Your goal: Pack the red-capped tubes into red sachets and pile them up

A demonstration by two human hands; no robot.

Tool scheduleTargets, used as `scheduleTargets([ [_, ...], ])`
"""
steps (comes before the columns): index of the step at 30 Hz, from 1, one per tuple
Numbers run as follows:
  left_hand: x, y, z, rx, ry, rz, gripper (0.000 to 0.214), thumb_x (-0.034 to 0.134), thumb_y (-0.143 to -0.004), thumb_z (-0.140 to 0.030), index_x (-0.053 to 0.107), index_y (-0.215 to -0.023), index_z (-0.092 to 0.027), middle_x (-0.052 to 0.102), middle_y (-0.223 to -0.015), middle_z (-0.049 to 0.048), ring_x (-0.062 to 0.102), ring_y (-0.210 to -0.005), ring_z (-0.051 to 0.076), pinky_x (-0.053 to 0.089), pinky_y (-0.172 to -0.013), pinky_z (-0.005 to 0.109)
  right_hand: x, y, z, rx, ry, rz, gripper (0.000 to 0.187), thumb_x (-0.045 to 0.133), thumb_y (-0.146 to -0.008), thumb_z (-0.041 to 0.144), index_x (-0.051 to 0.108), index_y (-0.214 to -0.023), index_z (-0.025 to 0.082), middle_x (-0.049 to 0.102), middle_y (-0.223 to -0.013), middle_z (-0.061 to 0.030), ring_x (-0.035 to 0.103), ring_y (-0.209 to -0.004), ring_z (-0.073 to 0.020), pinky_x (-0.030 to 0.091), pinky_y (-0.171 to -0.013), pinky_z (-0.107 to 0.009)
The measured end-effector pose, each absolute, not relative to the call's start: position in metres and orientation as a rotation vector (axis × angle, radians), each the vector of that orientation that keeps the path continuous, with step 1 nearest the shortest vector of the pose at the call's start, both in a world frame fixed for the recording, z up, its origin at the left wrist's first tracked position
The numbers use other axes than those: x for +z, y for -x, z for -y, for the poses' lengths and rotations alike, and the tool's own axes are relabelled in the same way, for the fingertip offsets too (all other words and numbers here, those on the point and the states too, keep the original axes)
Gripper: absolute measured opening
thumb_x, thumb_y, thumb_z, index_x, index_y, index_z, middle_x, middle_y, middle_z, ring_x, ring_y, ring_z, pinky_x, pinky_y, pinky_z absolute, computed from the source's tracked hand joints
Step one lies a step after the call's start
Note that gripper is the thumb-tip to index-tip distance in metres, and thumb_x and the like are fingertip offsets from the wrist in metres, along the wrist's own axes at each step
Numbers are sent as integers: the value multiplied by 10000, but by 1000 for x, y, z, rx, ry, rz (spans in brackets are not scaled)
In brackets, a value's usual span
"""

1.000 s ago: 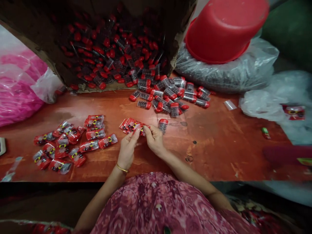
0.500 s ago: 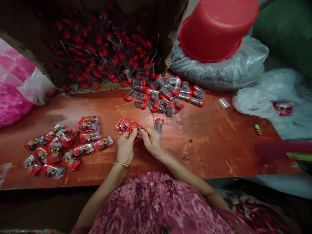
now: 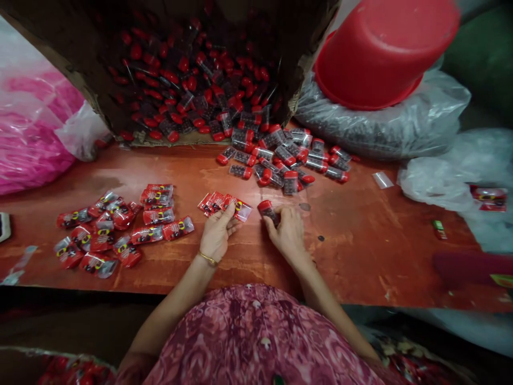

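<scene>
Between the thumb and fingers of my left hand (image 3: 217,231) is a red printed sleeve (image 3: 242,208) with a clear end, pointing right. More flat red sleeves (image 3: 210,203) lie fanned on the table just beyond that hand. My right hand (image 3: 287,229) has its fingers around a small clear bottle (image 3: 267,209) with a red cap and dark beads inside. Behind it lies a loose pile of similar bottles (image 3: 280,155). To the left, several bottles in red printed sleeves (image 3: 100,232) form a heap, with more of them stacked (image 3: 159,206) beside it.
A cardboard box (image 3: 86,72) full of the small bottles lies open at the back. Right of it, an upturned red bucket (image 3: 385,53) rests on a clear bag of dark beads (image 3: 380,131). A pink-filled bag (image 3: 32,144) stands left; the table's front edge (image 3: 160,292) is near me.
My right hand has left the sleeve, moved right and closed on the single bottle there. The left hand keeps its sleeve, now more in sight. The whole view has shifted slightly.
</scene>
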State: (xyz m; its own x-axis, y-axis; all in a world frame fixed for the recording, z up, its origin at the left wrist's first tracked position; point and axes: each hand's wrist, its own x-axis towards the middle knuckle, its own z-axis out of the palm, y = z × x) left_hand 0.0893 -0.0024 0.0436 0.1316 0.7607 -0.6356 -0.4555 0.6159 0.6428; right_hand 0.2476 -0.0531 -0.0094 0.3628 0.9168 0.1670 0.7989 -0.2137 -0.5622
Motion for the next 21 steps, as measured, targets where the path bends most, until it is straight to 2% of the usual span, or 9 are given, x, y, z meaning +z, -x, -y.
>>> scheduleTargets([
  [3,44,-86,2,919,-357,-1145,439,828,-414,-438,626,-678,-151,672,-634,-7,595,-543,82,461,-538,186,-2,-246,61,588,1739,1265,138,516,-795,331,501,-837,200,552,-723,-20,507,-636,-165,429,-614,-311],
  [7,44,-84,3,936,-452,-1182,453,808,-417,-487,628,-640,-136,655,-602,-9,585,-549,83,460,-564,196,20,-242,74,918,1454,1039,147,542,-800,336,518,-882,216,539,-670,34,485,-506,-103,413,-510,-246],
  [13,46,-89,7,934,-624,-1186,471,746,-493,-561,638,-619,-120,622,-559,-11,551,-534,84,449,-590,218,31,-234,80,898,1454,1125,118,590,-770,281,578,-851,195,567,-684,24,472,-544,-86,385,-507,-215],
  [21,32,-88,7,985,-778,-1206,424,713,-575,-537,602,-569,-128,571,-537,-26,490,-531,82,392,-556,217,35,-229,78,1099,1439,1002,173,615,-729,333,574,-813,188,536,-620,38,432,-464,-74,381,-436,-208],
])
